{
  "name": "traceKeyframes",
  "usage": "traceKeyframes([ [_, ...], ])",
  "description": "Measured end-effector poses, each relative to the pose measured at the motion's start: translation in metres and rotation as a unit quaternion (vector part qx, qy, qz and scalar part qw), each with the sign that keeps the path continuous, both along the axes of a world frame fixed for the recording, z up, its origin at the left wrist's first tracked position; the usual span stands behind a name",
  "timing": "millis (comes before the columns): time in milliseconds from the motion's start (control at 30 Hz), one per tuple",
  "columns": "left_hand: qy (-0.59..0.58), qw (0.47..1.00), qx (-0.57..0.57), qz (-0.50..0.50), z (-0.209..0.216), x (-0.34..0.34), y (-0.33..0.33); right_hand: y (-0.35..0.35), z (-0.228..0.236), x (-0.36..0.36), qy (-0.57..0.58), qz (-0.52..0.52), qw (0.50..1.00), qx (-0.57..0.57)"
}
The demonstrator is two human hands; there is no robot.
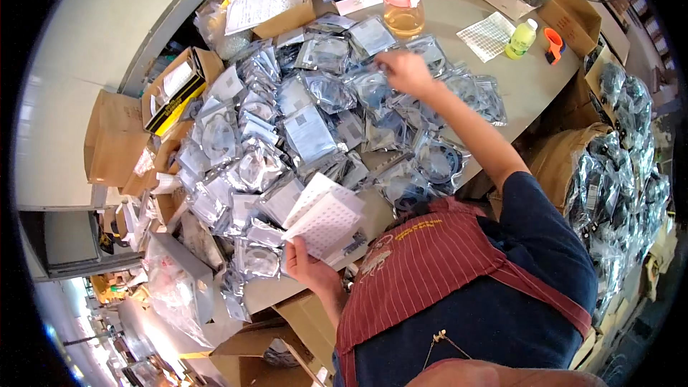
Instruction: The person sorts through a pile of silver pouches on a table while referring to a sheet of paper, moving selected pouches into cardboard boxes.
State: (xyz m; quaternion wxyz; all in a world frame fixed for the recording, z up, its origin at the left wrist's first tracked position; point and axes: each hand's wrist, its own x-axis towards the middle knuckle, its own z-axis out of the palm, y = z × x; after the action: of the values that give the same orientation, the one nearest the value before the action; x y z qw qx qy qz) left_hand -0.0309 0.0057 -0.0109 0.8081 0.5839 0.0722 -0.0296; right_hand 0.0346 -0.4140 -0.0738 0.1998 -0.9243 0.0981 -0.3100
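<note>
At the near edge of the desk point(527, 93), the left hand point(304, 266) grasps white dotted sheets point(330, 226) between thumb and fingers. Beyond them, a pile of silvery packets point(312, 132) spreads across the desk's middle. Over its farther part is the right hand point(407, 72), fingers curled downward; whether it grips a packet cannot be told. Farther along, a yellow-green bottle point(522, 39) stands toward the right edge, and a pink-lidded jug point(403, 14) just past the pile.
</note>
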Motion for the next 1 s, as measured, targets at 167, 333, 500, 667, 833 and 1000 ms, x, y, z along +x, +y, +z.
traceKeyframes([
  [167,0.025,1.000,0.011,0.013,-0.001,0.010,0.009,-0.059,0.080,-0.021,0.021,-0.019,0.976,-0.215],
  [333,0.009,0.999,0.012,-0.046,-0.001,0.019,-0.014,-0.056,0.057,-0.001,0.098,0.007,0.936,-0.337],
  [500,-0.015,0.990,0.089,-0.110,0.010,0.016,-0.040,0.057,0.074,-0.026,-0.013,0.194,0.981,-0.013],
  [667,-0.060,0.974,0.147,-0.163,-0.001,0.018,-0.041,0.143,0.095,-0.062,-0.001,0.369,0.918,0.144],
  [833,-0.088,0.976,0.161,-0.115,0.004,0.013,-0.046,0.159,0.097,-0.075,0.064,0.344,0.922,0.166],
  [1000,-0.050,0.984,0.102,-0.140,0.010,0.015,-0.045,0.152,0.089,-0.082,0.095,0.318,0.890,0.312],
])
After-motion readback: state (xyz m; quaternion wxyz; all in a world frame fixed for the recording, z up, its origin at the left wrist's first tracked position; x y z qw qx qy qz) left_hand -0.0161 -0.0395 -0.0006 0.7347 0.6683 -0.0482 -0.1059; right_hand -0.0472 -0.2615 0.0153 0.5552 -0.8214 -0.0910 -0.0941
